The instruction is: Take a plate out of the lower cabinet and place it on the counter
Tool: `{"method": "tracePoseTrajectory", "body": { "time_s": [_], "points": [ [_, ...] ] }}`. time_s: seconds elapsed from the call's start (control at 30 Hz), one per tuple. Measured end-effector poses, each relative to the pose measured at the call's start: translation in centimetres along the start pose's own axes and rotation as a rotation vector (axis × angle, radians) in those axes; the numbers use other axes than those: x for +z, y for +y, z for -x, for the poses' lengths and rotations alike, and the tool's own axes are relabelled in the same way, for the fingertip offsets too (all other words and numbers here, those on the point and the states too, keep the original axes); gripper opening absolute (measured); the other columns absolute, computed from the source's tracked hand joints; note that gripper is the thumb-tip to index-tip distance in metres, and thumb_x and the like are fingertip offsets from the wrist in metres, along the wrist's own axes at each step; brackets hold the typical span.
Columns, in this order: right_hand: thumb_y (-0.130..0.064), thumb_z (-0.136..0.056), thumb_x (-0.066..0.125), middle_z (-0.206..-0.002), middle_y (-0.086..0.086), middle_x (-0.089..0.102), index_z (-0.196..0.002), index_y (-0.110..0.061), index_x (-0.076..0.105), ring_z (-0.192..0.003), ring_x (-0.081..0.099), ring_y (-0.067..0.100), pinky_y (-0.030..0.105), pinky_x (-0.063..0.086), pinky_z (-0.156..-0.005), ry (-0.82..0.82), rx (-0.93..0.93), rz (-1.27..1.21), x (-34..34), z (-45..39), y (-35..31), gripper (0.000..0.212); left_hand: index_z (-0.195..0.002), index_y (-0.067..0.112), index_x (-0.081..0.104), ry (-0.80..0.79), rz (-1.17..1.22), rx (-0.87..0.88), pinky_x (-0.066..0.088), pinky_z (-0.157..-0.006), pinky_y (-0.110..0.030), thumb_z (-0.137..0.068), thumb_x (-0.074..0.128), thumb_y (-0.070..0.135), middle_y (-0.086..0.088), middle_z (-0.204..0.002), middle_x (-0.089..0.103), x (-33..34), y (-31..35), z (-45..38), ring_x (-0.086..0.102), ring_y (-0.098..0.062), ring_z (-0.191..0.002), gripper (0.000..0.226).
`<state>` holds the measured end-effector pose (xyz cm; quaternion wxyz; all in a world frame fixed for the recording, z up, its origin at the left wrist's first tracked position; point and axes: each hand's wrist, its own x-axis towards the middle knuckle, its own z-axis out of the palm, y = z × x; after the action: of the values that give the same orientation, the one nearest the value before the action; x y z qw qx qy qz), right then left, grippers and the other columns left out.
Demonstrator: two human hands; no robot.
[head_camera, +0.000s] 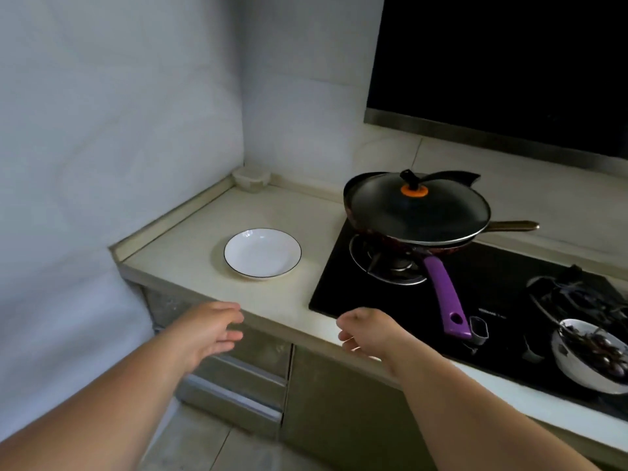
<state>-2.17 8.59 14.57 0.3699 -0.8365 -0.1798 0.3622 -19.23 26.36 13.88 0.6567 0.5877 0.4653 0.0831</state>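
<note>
A white plate with a thin dark rim lies flat on the beige counter, left of the stove. Both hands hover in front of the counter's front edge, apart from the plate. My left hand is empty with its fingers spread, over the lower cabinet drawers. My right hand is empty too, fingers loosely curled and apart, near the stove's front left corner. The lower cabinet fronts below the counter look closed.
A black gas stove carries a lidded pan with a purple handle that sticks out toward the counter edge. A bowl of dark food sits at the right. A small clear container stands in the back corner. Walls close the left side.
</note>
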Motion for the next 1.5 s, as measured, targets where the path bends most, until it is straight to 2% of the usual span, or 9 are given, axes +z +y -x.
{"method": "tracePoseTrajectory", "body": {
  "time_s": [0.27,0.43,0.53,0.67,0.87,1.0,1.13,1.3,1.5],
  "points": [
    [-0.025,-0.09,0.054,-0.089,0.003,0.061,-0.128,-0.014,0.052,-0.071,0.061,0.016,0.034,0.053,-0.078,0.184,0.106,-0.073,4.9,-11.5,-8.2,0.04,-0.101,0.011,0.062,0.023,-0.161,0.069,0.051,-0.083,-0.037,-0.087,0.051,0.017,-0.011,-0.099,0.058,-6.7,8.0,-14.5,0.057,-0.029,-0.087,0.018],
    [-0.023,-0.093,0.046,-0.106,0.008,0.062,-0.14,-0.015,0.039,-0.107,0.064,0.027,0.038,0.05,-0.099,0.25,0.243,-0.005,6.9,-15.8,-11.3,0.049,-0.128,0.015,0.05,-0.048,-0.423,0.089,0.049,-0.07,-0.03,-0.082,0.047,0.016,-0.019,-0.125,0.057,-7.8,10.7,-21.7,0.053,-0.025,-0.074,0.047],
    [-0.025,-0.089,0.048,-0.118,0.015,0.063,-0.14,-0.018,0.037,-0.106,0.065,0.033,0.044,0.054,-0.093,0.27,0.288,0.034,7.5,-17.3,-11.3,0.053,-0.13,0.012,0.048,-0.087,-0.483,0.055,0.056,-0.076,-0.041,-0.081,0.046,0.015,-0.017,-0.118,0.058,-6.9,10.4,-24.6,0.058,-0.03,-0.075,0.049],
    [-0.021,-0.09,0.047,-0.105,0.014,0.062,-0.136,-0.016,0.042,-0.092,0.066,0.033,0.042,0.058,-0.081,0.269,0.321,-0.005,7.9,-19.5,-11.3,0.046,-0.108,0.008,0.056,-0.103,-0.561,0.087,0.055,-0.078,-0.042,-0.079,0.04,0.012,-0.018,-0.108,0.063,-6.0,9.6,-27.2,0.063,-0.036,-0.09,0.033],
    [-0.003,-0.081,0.035,-0.066,0.006,0.061,-0.085,-0.02,0.058,-0.053,0.06,0.024,0.028,0.053,-0.054,0.331,0.308,-0.042,8.0,-21.8,-12.1,0.029,-0.102,0.014,0.059,-0.167,-0.492,0.034,0.05,-0.051,-0.028,-0.08,0.032,0.0,-0.013,-0.101,0.065,-5.8,9.7,-28.6,0.064,-0.034,-0.075,0.037],
    [-0.002,-0.078,0.034,-0.067,0.008,0.064,-0.087,-0.018,0.062,-0.053,0.06,0.024,0.029,0.053,-0.056,0.323,0.265,-0.074,7.5,-23.2,-13.1,0.033,-0.105,0.016,0.061,-0.178,-0.484,0.065,0.041,-0.04,-0.022,-0.08,0.033,0.001,-0.011,-0.095,0.065,-6.0,11.4,-30.2,0.057,-0.026,-0.066,0.04],
    [-0.002,-0.079,0.032,-0.069,0.007,0.064,-0.091,-0.017,0.06,-0.05,0.058,0.019,0.019,0.044,-0.043,0.328,0.224,-0.096,6.8,-25.1,-14.6,0.034,-0.109,0.016,0.064,-0.152,-0.491,0.136,0.043,-0.045,-0.024,-0.079,0.033,0.0,-0.011,-0.094,0.067,-6.0,13.3,-32.4,0.057,-0.027,-0.065,0.046],
    [-0.004,-0.078,0.032,-0.081,0.01,0.068,-0.089,-0.018,0.059,-0.06,0.062,0.025,0.028,0.05,-0.057,0.344,0.21,-0.108,6.7,-27.7,-15.5,0.032,-0.11,0.01,0.066,-0.1,-0.561,0.218,0.047,-0.064,-0.03,-0.08,0.035,0.0,-0.017,-0.104,0.069,-5.6,14.5,-35.1,0.059,-0.033,-0.077,0.044],
    [-0.005,-0.081,0.035,-0.091,0.007,0.066,-0.092,-0.019,0.06,-0.066,0.056,0.019,0.024,0.042,-0.052,0.333,0.221,-0.101,6.8,-29.6,-15.3,0.03,-0.115,0.013,0.064,-0.099,-0.575,0.184,0.046,-0.058,-0.028,-0.082,0.036,0.001,-0.016,-0.106,0.069,-5.6,14.3,-37.3,0.059,-0.034,-0.075,0.045]
  ]
}}
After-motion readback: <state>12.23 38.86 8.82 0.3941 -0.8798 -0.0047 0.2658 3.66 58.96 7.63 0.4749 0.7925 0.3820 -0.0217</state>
